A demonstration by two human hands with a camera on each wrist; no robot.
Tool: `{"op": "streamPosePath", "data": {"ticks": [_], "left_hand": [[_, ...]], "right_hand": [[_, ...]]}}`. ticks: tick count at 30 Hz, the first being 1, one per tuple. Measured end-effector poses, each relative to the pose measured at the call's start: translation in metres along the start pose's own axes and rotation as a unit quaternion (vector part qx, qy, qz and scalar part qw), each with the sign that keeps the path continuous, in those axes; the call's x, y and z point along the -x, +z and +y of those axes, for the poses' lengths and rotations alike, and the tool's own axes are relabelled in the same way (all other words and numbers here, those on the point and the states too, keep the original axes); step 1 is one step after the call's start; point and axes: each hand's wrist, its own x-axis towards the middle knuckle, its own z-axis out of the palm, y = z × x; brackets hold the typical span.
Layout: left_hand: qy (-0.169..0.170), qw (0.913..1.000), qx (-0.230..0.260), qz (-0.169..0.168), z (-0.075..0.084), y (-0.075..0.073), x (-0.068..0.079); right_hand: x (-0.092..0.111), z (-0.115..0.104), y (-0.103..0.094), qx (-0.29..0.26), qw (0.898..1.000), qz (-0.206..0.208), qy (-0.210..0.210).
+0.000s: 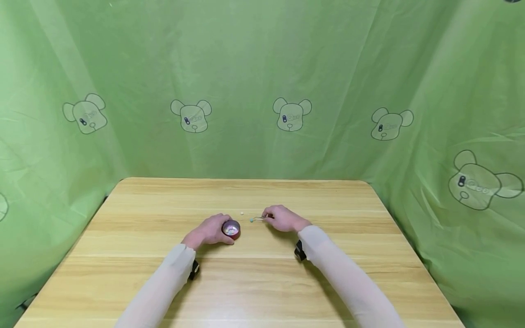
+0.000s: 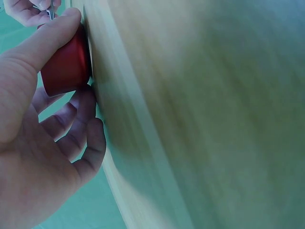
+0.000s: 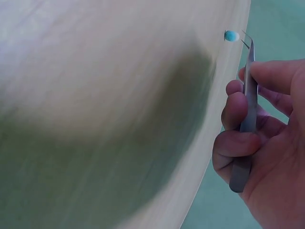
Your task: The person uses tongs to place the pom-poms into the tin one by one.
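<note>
My left hand (image 1: 210, 229) holds a small round red cup (image 2: 66, 67), thumb on one side and fingers curled on the other. Inside the cup, seen in the head view, lie several small pastel beads (image 1: 231, 231). With my right hand (image 1: 283, 218) I pinch a pair of silver tweezers (image 3: 250, 90) between thumb and fingers, their bent tips pointing left. A turquoise bead (image 3: 231, 36) sits on the table right at the slightly spread tips. A white bead (image 1: 242, 213) lies a little farther back and to the left.
The light wooden table (image 1: 262, 291) reaches out on all sides of both hands. Green curtains (image 1: 246, 54) with bear-head outlines hang behind it and at both sides. Black wrist cameras (image 1: 301, 250) sit under the sleeves, close over the tabletop.
</note>
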Motion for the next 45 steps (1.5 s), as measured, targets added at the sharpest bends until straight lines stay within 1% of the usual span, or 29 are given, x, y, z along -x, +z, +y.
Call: {"op": "streamPosePath", "data": {"ticks": [7, 19, 23, 30, 37, 45], "left_hand": [[0.015, 0.9998, 0.008, 0.006, 0.0002, -0.0009, 0.0003], [0.011, 0.9999, 0.003, 0.005, -0.0023, 0.0004, -0.0011], [0.010, 0.9999, -0.001, 0.006, -0.0022, 0.0003, -0.0008], [0.007, 1.0000, 0.006, 0.000, -0.0019, -0.0001, -0.0003], [0.008, 1.0000, 0.005, 0.001, -0.0019, -0.0017, -0.0008], [0.010, 0.9999, -0.001, -0.002, -0.0037, -0.0002, -0.0012]], "right_hand": [[-0.0017, -0.0022, 0.0000, 0.016, 1.000, -0.004, -0.012], [-0.0029, -0.0031, 0.0015, 0.014, 1.000, -0.007, 0.004], [-0.0036, -0.0041, 0.0018, 0.016, 1.000, -0.009, 0.004], [-0.0041, -0.0059, 0.0017, 0.021, 1.000, -0.013, -0.001], [-0.0062, -0.0063, 0.0015, 0.025, 1.000, -0.013, 0.005], [-0.0070, -0.0050, 0.0023, 0.026, 0.999, -0.017, 0.008]]}}
